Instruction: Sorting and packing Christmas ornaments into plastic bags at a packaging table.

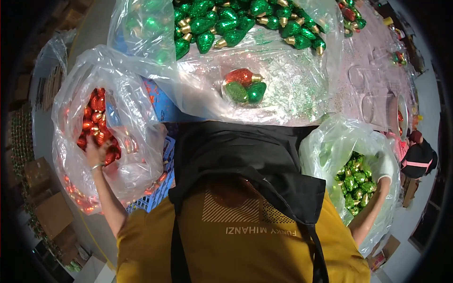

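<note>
My left hand (96, 150), with a bracelet at the wrist, reaches into a clear plastic bag (137, 113) on the left. Its fingers are spread over red bulb-shaped ornaments (98, 104) and touch them. My right hand (384, 167), in a white glove, is inside another clear bag (321, 146) on the right, beside light green bulb ornaments (357, 181); its fingers are hidden. On the plastic-covered table between them lie a red glitter bulb (239, 76), a dull green bulb (236, 92) and a shiny green bulb (256, 92), close together in what looks like clear packaging.
Dark green glitter bulbs with gold caps (226, 23) fill a large open bag on the table's far side. A blue crate (163, 184) stands beside the left bag. Clear plastic trays (373, 106) lie at right. Another person (417, 155) is at the far right; cardboard boxes (52, 212) stand left.
</note>
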Tool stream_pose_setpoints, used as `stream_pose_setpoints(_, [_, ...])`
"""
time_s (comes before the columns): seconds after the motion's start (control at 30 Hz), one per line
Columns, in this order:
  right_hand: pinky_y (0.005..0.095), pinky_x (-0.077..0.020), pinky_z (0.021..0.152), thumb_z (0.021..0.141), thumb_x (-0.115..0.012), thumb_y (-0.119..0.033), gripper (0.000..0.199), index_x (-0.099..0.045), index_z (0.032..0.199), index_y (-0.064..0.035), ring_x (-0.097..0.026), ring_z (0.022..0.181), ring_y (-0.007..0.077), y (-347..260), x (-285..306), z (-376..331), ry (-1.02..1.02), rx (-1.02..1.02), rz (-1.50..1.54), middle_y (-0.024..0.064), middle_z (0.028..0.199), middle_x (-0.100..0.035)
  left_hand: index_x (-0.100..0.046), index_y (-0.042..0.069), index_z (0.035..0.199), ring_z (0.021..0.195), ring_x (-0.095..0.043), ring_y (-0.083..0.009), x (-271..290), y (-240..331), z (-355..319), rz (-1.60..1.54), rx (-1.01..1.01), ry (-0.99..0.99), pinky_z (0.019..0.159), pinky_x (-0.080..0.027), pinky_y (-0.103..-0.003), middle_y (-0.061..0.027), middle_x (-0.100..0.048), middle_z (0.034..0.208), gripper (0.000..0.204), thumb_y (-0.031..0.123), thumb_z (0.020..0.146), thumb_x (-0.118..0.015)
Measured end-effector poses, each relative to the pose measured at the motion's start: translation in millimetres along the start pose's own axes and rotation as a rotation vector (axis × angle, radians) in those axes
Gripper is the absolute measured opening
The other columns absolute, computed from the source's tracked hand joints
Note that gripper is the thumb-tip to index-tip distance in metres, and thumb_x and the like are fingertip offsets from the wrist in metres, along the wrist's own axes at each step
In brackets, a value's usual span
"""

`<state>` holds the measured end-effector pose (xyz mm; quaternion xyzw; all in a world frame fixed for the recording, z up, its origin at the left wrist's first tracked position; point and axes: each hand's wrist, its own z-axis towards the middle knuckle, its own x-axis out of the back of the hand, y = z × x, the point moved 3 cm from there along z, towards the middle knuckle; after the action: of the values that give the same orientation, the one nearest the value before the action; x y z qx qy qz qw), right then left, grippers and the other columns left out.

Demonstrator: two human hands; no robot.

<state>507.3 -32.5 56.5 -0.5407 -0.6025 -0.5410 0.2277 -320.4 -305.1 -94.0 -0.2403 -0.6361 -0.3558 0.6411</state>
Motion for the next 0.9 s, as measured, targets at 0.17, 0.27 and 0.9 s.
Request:
stream_pose_setpoints(0.17, [0.0389,-0.0483,0.070,0.069,-0.070,-0.028,0.028,-0.066,0.083,-0.0040,-0.063,0.077,0.0346,-147,81,-8,0.311,0.533,0.240,0.0196,0.082,-0.064,-0.057,-0.002,0.115,0.097,-0.061,-0.0204,105,220,28,-0.611,-0.391,0.260,0.087,-0.048,-0.030,-0.0121,-0.060,0.112,0.048,0.017,0.076,-0.077])
stream_pose_setpoints(0.27, [0.0403,-0.0496,0.073,0.074,-0.064,-0.036,0.028,-0.066,0.080,-0.0080,-0.064,0.081,0.0348,-229,70,30,0.280,0.636,0.247,0.0189,0.089,-0.065,-0.058,0.003,0.117,0.100,-0.060,-0.0199,116,359,23,-0.810,-0.766,0.156,0.084,-0.048,-0.030,-0.0104,-0.059,0.114,0.048,0.014,0.074,-0.077])
stream_pose_setpoints(0.9, [0.0349,-0.0482,0.089,0.091,-0.053,-0.032,0.043,-0.047,0.119,0.0003,-0.060,0.097,0.0249,-304,84,-34,-0.717,1.207,2.081,0.0124,0.103,-0.060,-0.060,0.001,0.095,0.086,-0.060,-0.0347,22,456,-3,-0.403,-1.363,-0.718,0.078,-0.047,-0.042,-0.0190,-0.061,0.088,0.028,0.027,0.085,-0.060])
